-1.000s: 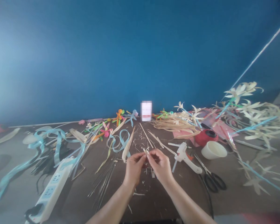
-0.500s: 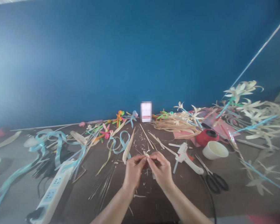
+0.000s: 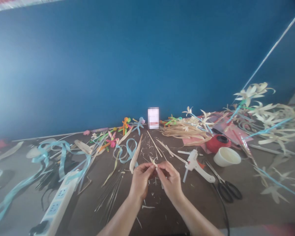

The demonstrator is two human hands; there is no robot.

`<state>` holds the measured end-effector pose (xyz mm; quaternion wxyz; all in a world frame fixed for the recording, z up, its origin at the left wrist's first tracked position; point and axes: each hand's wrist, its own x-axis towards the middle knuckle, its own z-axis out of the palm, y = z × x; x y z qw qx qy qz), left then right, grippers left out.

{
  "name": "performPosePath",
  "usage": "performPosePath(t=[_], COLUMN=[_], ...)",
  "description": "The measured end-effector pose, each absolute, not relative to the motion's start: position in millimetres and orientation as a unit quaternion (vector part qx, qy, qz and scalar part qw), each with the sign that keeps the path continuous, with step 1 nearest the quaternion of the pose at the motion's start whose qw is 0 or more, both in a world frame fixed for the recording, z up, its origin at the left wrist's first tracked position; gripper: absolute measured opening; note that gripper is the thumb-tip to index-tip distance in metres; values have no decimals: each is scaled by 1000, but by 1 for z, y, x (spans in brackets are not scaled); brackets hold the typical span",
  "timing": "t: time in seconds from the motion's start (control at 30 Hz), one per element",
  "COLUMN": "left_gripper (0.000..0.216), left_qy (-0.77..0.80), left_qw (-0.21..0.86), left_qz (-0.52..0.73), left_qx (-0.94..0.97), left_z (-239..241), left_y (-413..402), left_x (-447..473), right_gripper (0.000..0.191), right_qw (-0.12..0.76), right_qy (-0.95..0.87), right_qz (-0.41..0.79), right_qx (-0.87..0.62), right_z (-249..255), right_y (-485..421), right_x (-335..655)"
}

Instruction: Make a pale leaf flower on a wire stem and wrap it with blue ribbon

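My left hand [image 3: 140,181] and my right hand [image 3: 170,179] meet low in the middle of the view, thumbs and fingertips pinched together. Between them they hold a small pale piece of dried husk [image 3: 153,161], its curled tips sticking up above the fingers. The rest of that piece is hidden by my fingertips. A larger dried husk leaf [image 3: 135,157] lies just beyond my left hand. To the right of my right hand rests a white hot glue gun [image 3: 195,165], with black-handled scissors [image 3: 226,187] beside it.
A white power strip [image 3: 59,200] and blue ribbon [image 3: 61,157] lie at left, near thin wires [image 3: 110,193]. At right stand a white cup [image 3: 226,157], a red roll [image 3: 218,143] and husk flowers [image 3: 272,121]. Husk strips [image 3: 186,130] are piled at the back.
The pale husk piece has turned slightly between my fingertips, its tips now leaning a little further left. Both hands keep their pinch in nearly the same place.
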<state>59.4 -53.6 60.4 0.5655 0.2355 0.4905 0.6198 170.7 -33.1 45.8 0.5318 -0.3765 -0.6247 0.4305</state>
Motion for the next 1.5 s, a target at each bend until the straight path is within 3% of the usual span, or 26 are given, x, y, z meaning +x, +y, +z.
performPosePath(t=[0.23,0.67,0.93,1.07,1.2,1.37,1.5], left_gripper=[14,19,19,19,19,13,9], left_qy=[496,519,526,547,589,610,613], left_qw=[566,600,587,557,481,388,359], left_qz=[614,570,576,574,564,561,565], left_qx=[237,216,217,246,323,403,421], left_z=[65,74,72,74,79,81,80], left_y=[-58,-58,-57,-57,-58,-61,-62], left_x=[60,52,54,55,54,53,54], right_gripper=[22,30,36,35,24,17,18], right_qw=[510,429,406,434,495,478,475], right_qy=[-693,-811,-838,-820,-732,-635,-599], right_qz=[360,189,169,196,298,462,514], right_qx=[-361,-349,-323,-318,-362,-393,-390], right_z=[49,45,50,54,54,57,59], right_y=[-34,-31,-30,-31,-33,-35,-37], right_x=[176,188,195,198,200,197,192])
